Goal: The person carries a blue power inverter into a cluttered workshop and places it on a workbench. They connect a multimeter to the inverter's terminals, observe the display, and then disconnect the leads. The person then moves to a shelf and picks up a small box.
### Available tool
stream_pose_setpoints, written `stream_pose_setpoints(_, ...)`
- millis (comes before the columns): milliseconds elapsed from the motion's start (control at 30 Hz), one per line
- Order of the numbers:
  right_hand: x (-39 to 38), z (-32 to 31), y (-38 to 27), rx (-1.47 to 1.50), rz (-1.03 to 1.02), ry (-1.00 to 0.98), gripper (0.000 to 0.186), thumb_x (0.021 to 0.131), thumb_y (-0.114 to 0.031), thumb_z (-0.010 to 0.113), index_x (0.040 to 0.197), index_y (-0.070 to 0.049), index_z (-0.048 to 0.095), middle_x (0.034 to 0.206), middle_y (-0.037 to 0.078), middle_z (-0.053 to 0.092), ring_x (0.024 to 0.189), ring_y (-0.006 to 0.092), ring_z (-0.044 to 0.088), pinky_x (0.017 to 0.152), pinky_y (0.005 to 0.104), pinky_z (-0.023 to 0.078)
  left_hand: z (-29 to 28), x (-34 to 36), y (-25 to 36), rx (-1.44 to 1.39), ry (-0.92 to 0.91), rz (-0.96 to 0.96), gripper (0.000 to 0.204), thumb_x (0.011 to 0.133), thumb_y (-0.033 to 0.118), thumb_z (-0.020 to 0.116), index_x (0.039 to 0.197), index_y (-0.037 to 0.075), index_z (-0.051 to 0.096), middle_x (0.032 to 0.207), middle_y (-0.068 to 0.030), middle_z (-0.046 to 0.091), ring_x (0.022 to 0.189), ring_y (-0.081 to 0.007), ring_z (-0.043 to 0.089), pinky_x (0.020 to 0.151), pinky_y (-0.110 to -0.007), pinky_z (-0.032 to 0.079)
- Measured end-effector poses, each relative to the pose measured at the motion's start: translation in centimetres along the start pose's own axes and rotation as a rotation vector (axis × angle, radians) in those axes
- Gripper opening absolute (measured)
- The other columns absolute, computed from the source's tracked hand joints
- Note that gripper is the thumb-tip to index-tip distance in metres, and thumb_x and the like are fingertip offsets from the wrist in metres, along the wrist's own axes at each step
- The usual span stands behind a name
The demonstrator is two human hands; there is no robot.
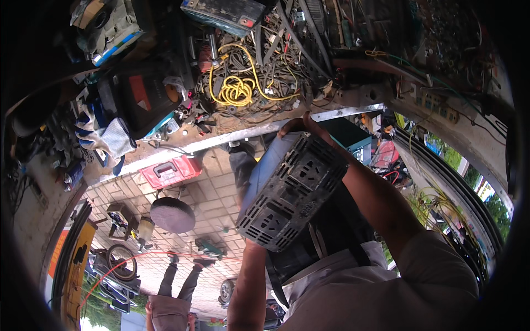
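I hold a box-shaped electrical unit (298, 187) tilted in front of my body, beyond the near side of the workbench edge. Its black face has rows of vent slots and two groups of socket holes; the long side is plain blue-grey. At its upper end, the fingers of my right hand (311, 129) curl over the edge and grip it. My left hand (253, 246) meets the lower left corner, with its fingers hidden by the unit. On the bench, a coil of yellow cable (237, 91) lies among many loose small parts.
A metal-edged workbench (215, 140) carries a dark battery (223, 15) and work gloves (107, 134). Below on the paved floor are a red toolbox (171, 172) and a round stool (172, 215). Another person (170, 306) stands farther off. A green box (350, 135) is beyond my right forearm.
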State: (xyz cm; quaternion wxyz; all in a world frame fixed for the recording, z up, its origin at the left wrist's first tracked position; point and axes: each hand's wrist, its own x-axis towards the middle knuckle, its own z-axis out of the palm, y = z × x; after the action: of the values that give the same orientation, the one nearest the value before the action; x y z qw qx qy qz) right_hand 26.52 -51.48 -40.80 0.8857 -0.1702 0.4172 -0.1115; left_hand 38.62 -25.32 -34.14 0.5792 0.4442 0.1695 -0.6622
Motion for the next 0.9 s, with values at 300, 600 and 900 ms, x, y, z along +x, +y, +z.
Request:
stream_pose_setpoints(300,-0.1,0.2,0.9,0.036,0.021,0.032,0.054,0.094,-0.053,0.046,0.1,-0.004,0.066,0.087,0.003,0.065,0.082,0.0098,0.06,0.079,0.0258,0.048,0.3,1.4,0.5,-0.011,-0.022,0.005,0.068,0.071,0.024,0.083,0.128,0.007,0.051,0.123,-0.0073,0.059,0.108,-0.0195,0.058,0.093,-0.035,0.047)
stream_pose_setpoints(600,-0.1,0.6,2.0,0.193,0.166,0.129,0.056,0.093,-0.056,0.047,0.107,-0.004,0.063,0.092,0.004,0.066,0.085,0.0103,0.06,0.08,0.0274,0.049,-4.6,0.2,2.4,0.246,-0.102,0.097,0.067,0.071,0.023,0.083,0.127,0.006,0.052,0.122,-0.0073,0.06,0.107,-0.0191,0.059,0.092,-0.035,0.048)
stream_pose_setpoints(900,-0.1,2.9,9.3,0.34,-0.176,0.118,0.034,0.092,-0.027,0.057,0.118,-0.005,0.058,0.111,0.003,0.063,0.096,0.0156,0.059,0.087,0.032,0.05,0.4,4.2,12.4,0.779,-0.034,0.229,0.113,0.053,0.03,0.092,0.14,-0.002,0.028,0.13,-0.0136,0.046,0.122,-0.0246,0.044,0.102,-0.036,0.036)
